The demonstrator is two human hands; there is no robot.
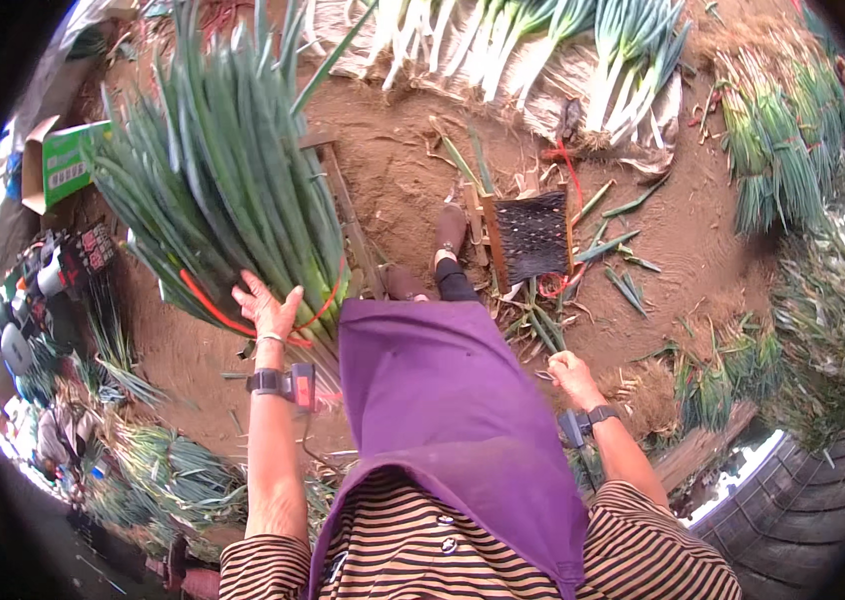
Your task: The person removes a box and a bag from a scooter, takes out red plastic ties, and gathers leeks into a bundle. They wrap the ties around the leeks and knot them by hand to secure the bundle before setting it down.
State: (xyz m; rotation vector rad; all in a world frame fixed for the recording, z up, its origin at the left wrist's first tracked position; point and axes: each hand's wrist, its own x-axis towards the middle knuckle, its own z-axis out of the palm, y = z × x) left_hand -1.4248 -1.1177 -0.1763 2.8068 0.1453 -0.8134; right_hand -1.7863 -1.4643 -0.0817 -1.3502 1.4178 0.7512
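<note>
A big bundle of green onions (228, 170) stands out on my left, its long dark green leaves fanning away from me. Around its lower part runs a red band (205, 300). My left hand (271, 306) lies against the bundle beside this band, fingers spread and thumb apart. On the other side of my purple apron (433, 390), my right hand (573, 378) is held in the air with its fingers curled together. Something small and thin shows at its fingertips, too small to name. Both wrists wear dark straps with small devices.
A low stool (533, 240) with a black woven seat stands ahead, loose leaves around it. Rows of green onions (503, 50) lie on a pale sheet beyond. Tied bundles (778, 130) lie at right, a green box (71, 160) at left. My shoes (451, 228) rest on dirt.
</note>
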